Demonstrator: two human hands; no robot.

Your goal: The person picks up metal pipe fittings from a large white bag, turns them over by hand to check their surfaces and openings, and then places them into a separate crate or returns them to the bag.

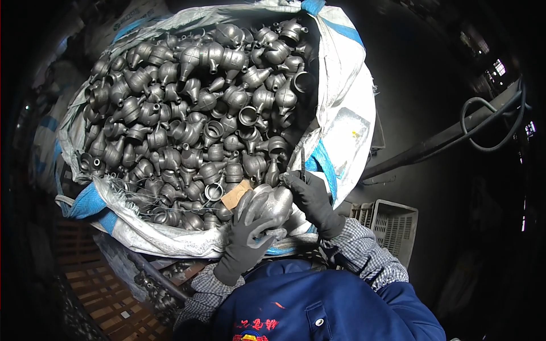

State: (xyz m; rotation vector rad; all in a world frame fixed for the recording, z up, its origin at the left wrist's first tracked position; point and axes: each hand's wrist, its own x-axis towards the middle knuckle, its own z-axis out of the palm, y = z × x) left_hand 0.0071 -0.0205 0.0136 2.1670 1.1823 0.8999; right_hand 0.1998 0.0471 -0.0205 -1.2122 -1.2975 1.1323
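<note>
Holding a shiny grey, rounded metal fitting (280,204) at the near edge of a blue-strapped white woven sack (344,74), the worker's grey-gloved left hand (244,243) clasps it between spread fingers and thumb, while the dark-gloved right hand (315,203) grips a thin dark rod (302,163) just beside it. Beyond, dull grey bulbous metal castings (187,128) fill the sack, and a pale slatted plastic crate (398,224) sits to the right.

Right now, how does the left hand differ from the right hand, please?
The left hand holds a light-grey metal part with fingers spread; the right hand is closed around a thin dark tool. The left hand sits lower in the picture; the right hand is higher. Both wear dark grey gloves below checked sleeves.
</note>
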